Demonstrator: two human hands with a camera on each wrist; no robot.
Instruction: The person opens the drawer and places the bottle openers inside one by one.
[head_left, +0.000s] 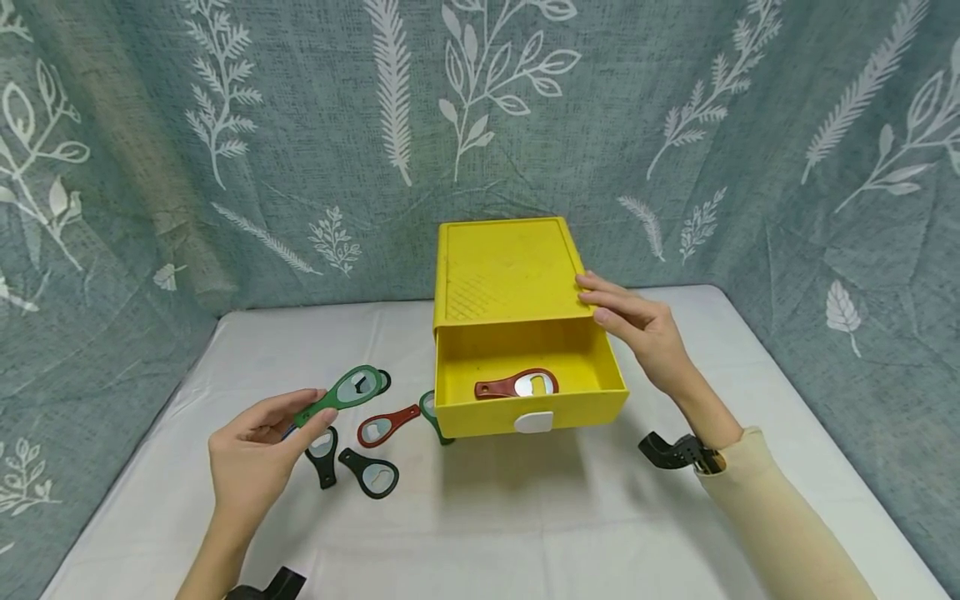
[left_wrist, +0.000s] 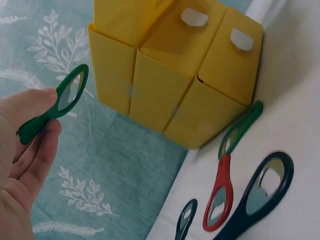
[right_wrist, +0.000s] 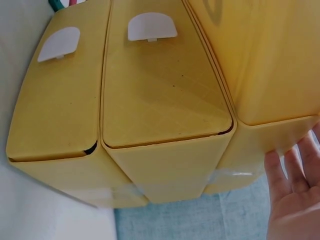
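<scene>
My left hand (head_left: pixel 251 454) pinches a green bottle opener (head_left: pixel 358 386) by its handle, raised over the left of the table. My right hand (head_left: pixel 648 333) rests its fingers, nearly straight, against the right side of a yellow drawer unit (head_left: pixel 513 271). The top drawer (head_left: pixel 480 418) is pulled out, and a red bottle opener (head_left: pixel 498 389) lies inside. In the right wrist view the two lower drawers (right_wrist: pixel 165 90) are closed. Left of the unit lie another red bottle opener (head_left: pixel 375 430), a dark one (head_left: pixel 324 467) and a black one (head_left: pixel 367 475).
Another green bottle opener (head_left: pixel 429 406) lies against the unit's left side, partly hidden by the drawer. A dark rounded end (head_left: pixel 386 382) shows beyond the held opener. White cloth (head_left: pixel 525 533) covers the table, and a leaf-patterned curtain (head_left: pixel 300 150) hangs behind it.
</scene>
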